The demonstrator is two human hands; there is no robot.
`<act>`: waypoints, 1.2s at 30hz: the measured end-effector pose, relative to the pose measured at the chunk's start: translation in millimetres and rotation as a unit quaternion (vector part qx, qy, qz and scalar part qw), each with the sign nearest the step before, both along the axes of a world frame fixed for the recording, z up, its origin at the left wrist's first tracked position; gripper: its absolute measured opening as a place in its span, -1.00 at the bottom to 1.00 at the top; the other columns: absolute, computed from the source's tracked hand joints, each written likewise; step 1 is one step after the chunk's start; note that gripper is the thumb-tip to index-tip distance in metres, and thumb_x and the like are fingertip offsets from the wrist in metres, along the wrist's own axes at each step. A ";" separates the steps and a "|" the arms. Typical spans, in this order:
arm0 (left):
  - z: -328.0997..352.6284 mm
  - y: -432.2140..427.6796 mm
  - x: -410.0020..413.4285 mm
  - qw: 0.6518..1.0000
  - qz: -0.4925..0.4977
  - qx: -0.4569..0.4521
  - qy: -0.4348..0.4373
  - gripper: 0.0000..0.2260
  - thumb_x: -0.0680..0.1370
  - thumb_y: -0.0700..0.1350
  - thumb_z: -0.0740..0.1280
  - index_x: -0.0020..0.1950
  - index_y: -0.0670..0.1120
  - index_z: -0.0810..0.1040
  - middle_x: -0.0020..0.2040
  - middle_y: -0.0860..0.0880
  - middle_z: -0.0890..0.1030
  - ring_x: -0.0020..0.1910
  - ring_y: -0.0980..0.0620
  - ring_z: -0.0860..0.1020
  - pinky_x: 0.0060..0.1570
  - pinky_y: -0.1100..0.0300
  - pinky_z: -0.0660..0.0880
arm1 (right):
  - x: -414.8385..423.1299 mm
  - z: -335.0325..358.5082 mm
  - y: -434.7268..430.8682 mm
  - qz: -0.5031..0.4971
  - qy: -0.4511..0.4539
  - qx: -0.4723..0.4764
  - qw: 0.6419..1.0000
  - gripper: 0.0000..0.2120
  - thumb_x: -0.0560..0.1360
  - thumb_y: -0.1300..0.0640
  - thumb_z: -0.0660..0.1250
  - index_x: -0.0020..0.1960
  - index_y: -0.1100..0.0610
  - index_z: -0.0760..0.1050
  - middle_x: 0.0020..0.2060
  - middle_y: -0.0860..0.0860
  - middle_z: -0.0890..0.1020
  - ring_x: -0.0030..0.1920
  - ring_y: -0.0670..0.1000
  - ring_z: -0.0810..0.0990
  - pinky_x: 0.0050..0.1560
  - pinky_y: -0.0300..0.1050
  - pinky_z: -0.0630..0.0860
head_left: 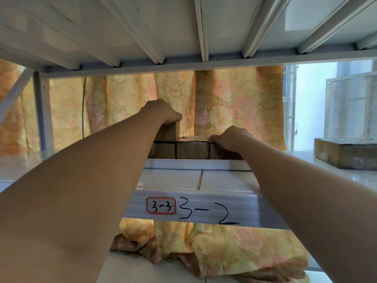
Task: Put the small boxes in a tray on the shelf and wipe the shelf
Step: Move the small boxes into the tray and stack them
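On the shelf [224, 180] marked "3-3" on a red-bordered label [161, 205], with "3-2" handwritten beside it, a white tray [195, 164] is seen set back from the front edge. Small boxes [192, 148] of brown cardboard are packed in a row inside it, touching side by side. One upper box [169, 131] is stacked on the left end of the row. The left hand [163, 111] is closed over the top of this upper box, fingers curled over its far side, thumb at the near top edge. The right hand [232, 137] is curled over the right-hand box [220, 153] of the row, thumb laid along its top edge; its fingertips are hidden. A floral orange curtain [234, 103] is noted behind the shelf. A larger flat box [344, 152] lies well apart to the right on the same level.
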State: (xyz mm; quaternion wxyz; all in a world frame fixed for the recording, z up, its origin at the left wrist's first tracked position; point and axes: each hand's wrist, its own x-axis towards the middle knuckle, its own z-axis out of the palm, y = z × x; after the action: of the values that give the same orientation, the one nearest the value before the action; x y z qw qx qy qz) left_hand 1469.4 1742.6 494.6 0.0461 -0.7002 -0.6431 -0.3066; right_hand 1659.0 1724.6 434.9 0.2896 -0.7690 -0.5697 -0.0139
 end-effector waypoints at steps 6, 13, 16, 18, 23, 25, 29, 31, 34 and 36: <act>-4.4 7.0 -2.4 0.999 -0.007 0.004 -0.044 -0.43 0.45 0.14 0.35 0.30 -0.21 0.42 0.21 -0.18 0.52 0.17 -0.15 0.51 -0.07 0.13 0.42 | -0.4 -0.6 3.0 -0.001 -0.002 -0.003 1.000 -0.53 0.46 -0.30 0.16 -0.06 0.14 0.38 -0.04 0.12 0.51 -0.13 0.12 0.51 -0.16 -0.10 0.43; -12.7 5.9 -1.7 0.999 0.021 0.006 -0.026 -0.39 0.48 0.24 0.15 0.36 -0.16 0.39 0.28 -0.18 0.49 0.25 -0.21 0.45 0.23 -0.02 0.40 | -0.5 -0.7 3.3 -0.002 0.004 0.000 1.000 -0.51 0.45 -0.31 0.15 -0.06 0.15 0.39 0.05 0.14 0.54 -0.08 0.13 0.54 -0.13 -0.09 0.46; -12.8 6.2 -8.2 1.000 0.022 0.002 -0.021 -0.36 0.52 0.25 0.01 0.39 -0.17 0.37 0.33 -0.21 0.46 0.29 -0.24 0.41 0.28 -0.07 0.35 | -2.1 0.1 6.8 -0.020 -0.011 0.005 1.000 -0.41 0.44 -0.36 0.12 0.09 0.15 0.44 0.18 0.17 0.50 0.14 0.21 0.50 0.12 0.04 0.48; -12.5 7.7 -12.7 0.999 0.018 -0.004 -0.028 -0.41 0.59 0.19 -0.05 0.42 -0.20 0.33 0.37 -0.23 0.42 0.33 -0.23 0.39 0.33 -0.03 0.28 | -7.0 1.3 5.4 -0.025 -0.020 0.016 0.999 -0.35 0.45 -0.38 0.09 0.17 0.15 0.46 0.25 0.18 0.46 0.29 0.25 0.37 0.24 0.11 0.35; -5.6 -9.0 26.1 0.994 -0.027 0.085 -0.067 -0.42 0.59 0.21 -0.05 0.35 -0.15 0.42 0.34 -0.20 0.44 0.37 -0.25 0.28 0.32 -0.15 0.22 | 21.4 17.1 -39.9 -0.062 -0.035 0.134 0.988 -0.43 0.52 -0.29 0.08 0.25 0.14 0.44 0.34 0.20 0.35 0.38 0.25 0.21 0.25 0.15 0.31; -5.8 -18.8 35.7 0.986 -0.036 0.158 -0.035 -0.52 0.59 0.16 0.03 0.35 -0.10 0.44 0.34 -0.17 0.44 0.37 -0.23 0.27 0.28 -0.16 0.27 | 25.6 21.9 -44.7 -0.059 -0.037 0.154 0.986 -0.51 0.54 -0.21 0.12 0.30 0.10 0.42 0.34 0.19 0.33 0.38 0.24 0.21 0.24 0.14 0.33; -5.3 -32.8 50.5 0.962 -0.070 0.261 0.026 -0.61 0.57 0.04 0.17 0.36 -0.06 0.42 0.37 -0.11 0.45 0.37 -0.17 0.31 0.34 -0.12 0.28 | 20.8 17.5 -46.1 -0.056 -0.062 0.166 0.983 -0.60 0.51 -0.03 0.19 0.31 0.06 0.41 0.31 0.15 0.36 0.36 0.21 0.24 0.22 0.10 0.35; -3.9 -40.3 61.7 0.947 -0.089 0.301 0.066 -0.61 0.56 0.01 0.18 0.37 -0.04 0.41 0.41 -0.07 0.41 0.42 -0.14 0.28 0.41 -0.11 0.22 | 24.6 18.7 -46.9 -0.067 -0.073 0.186 0.978 -0.59 0.49 0.03 0.21 0.32 0.05 0.40 0.31 0.13 0.38 0.36 0.21 0.26 0.23 0.09 0.35; -2.8 -51.1 83.3 0.920 -0.119 0.353 0.123 -0.61 0.55 -0.04 0.17 0.38 -0.04 0.40 0.44 -0.06 0.39 0.44 -0.11 0.27 0.45 -0.09 0.18 | 33.7 19.3 -54.1 -0.088 -0.098 0.222 0.966 -0.61 0.49 0.05 0.23 0.31 0.04 0.41 0.30 0.13 0.41 0.35 0.20 0.29 0.24 0.08 0.37; -3.4 -57.3 107.2 0.915 -0.152 0.351 0.130 -0.60 0.55 -0.05 0.17 0.40 -0.02 0.38 0.46 -0.06 0.36 0.46 -0.10 0.25 0.43 -0.07 0.20 | 52.1 20.6 -62.8 -0.111 -0.123 0.243 0.956 -0.62 0.49 0.06 0.23 0.31 0.04 0.41 0.29 0.13 0.43 0.34 0.19 0.31 0.25 0.07 0.37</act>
State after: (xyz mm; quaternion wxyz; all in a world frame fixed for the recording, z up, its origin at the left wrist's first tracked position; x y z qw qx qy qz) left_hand 1576.6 1685.3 491.2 0.3252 -0.7618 -0.3683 -0.4222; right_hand 1711.1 1661.7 455.6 0.3923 -0.7263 -0.4910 -0.2783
